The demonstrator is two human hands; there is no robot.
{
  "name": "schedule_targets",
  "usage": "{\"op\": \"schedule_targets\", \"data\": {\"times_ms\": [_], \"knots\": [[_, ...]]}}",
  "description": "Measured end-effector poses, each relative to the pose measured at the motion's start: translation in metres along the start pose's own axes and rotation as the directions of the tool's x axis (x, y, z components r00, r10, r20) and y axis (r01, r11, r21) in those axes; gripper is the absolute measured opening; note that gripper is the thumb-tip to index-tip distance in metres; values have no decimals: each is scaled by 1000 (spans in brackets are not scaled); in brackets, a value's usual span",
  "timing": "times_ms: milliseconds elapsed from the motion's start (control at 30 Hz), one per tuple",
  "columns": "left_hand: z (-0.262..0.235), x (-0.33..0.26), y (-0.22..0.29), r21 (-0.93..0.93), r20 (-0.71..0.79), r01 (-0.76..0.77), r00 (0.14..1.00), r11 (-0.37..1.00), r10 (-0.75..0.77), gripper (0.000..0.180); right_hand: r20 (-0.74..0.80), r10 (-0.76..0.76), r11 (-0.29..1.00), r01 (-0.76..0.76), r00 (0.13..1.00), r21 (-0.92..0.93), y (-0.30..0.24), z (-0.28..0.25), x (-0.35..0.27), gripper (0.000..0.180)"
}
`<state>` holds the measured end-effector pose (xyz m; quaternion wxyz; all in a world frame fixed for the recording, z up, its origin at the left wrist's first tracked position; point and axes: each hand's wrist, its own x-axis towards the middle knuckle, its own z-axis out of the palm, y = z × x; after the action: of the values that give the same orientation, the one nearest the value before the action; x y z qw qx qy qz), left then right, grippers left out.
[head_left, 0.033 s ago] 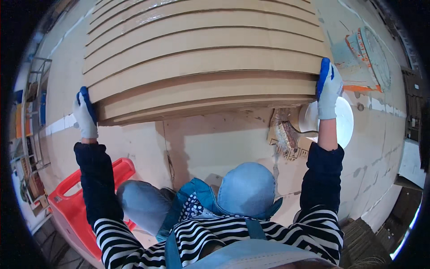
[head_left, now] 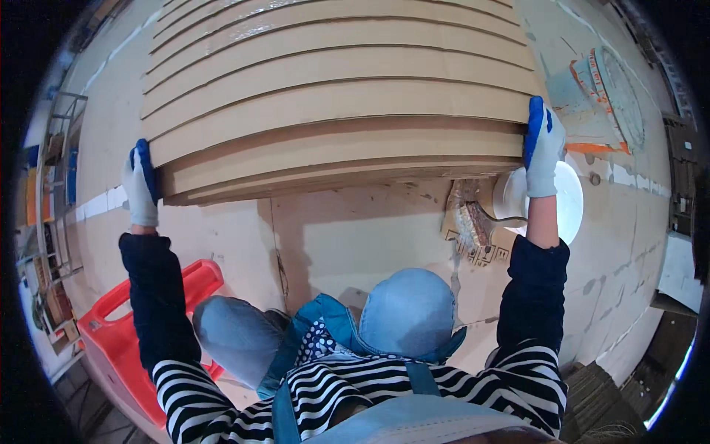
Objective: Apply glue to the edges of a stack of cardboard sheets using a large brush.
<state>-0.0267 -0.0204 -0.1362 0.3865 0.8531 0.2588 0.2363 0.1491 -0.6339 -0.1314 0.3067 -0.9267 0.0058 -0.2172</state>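
Observation:
A stepped stack of long tan boards [head_left: 340,111] lies across the floor in front of me, its far layers fanning away. My left hand [head_left: 140,185], in a white glove with a blue palm, grips the left end of the nearest boards. My right hand [head_left: 543,148], gloved the same way, clasps the right end of the same boards. Both arms are stretched out in dark sleeves with striped upper parts. My knees in blue jeans [head_left: 410,311] are bent just below the stack's near edge.
Cardboard sheets [head_left: 355,237] cover the floor. A brush [head_left: 473,222] and a white round dish [head_left: 573,203] lie below my right hand. A red plastic crate [head_left: 111,333] stands at my lower left. Metal shelving [head_left: 52,185] runs along the left rim.

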Motion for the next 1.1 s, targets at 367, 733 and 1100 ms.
{"op": "schedule_targets", "data": {"times_ms": [367,733,1100], "knots": [[16,40,40,26,238,-51,970,998,43,39,-100,-114,964,86,988,-251,-31,37,47,54],[45,28,47,461,-127,88,991,883,-33,45,-48,-30,999,28,998,-41,-29,38,46,56],[48,87,19,359,-59,-246,957,900,285,28,17,27,923,-32,999,383,-35,62,94,48]]}}
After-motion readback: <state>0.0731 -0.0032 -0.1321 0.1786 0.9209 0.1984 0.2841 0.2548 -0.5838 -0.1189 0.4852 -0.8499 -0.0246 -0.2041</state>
